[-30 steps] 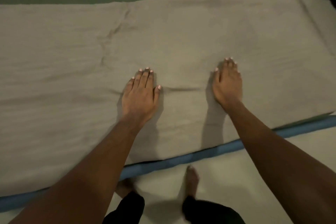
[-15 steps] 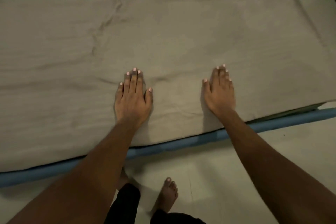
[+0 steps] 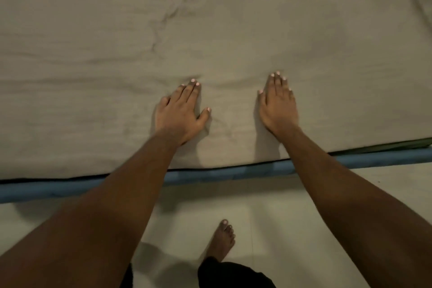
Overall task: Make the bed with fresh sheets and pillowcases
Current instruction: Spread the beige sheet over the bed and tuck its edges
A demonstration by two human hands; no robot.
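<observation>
Head view: the sheet (image 3: 70, 77), a tan-grey cloth, lies spread out flat and fills most of the frame. Its near edge ends just above the blue rail (image 3: 222, 174). At the left the cloth is fairly smooth, with only faint long ripples. Left of centre, toward the far side, a crease (image 3: 163, 23) runs down from the far edge.

Below and right of the crease, the left hand (image 3: 181, 114) rests palm down on the sheet. Its fingers are straight and close together, the thumb is out to the side, and it grips nothing. A small pucker sits just ahead of its nails. Near it, with a bare strip of cloth between them, the right hand (image 3: 278, 105) lies flat in the same way, also holding nothing. At the far right a sliver of green mattress (image 3: 409, 144) shows under the sheet's near edge, so the cover looks short or untucked there.

The sheet looks thin, light and limp. It will likely bunch ahead of a pushing palm and slide easily over the mattress. Flat palms suit smoothing. To shift or tuck it, a pinch on the near hem or at a corner should work better, with the hands well apart and pulling evenly. It is not fragile, though an uneven tug may skew it.
</observation>
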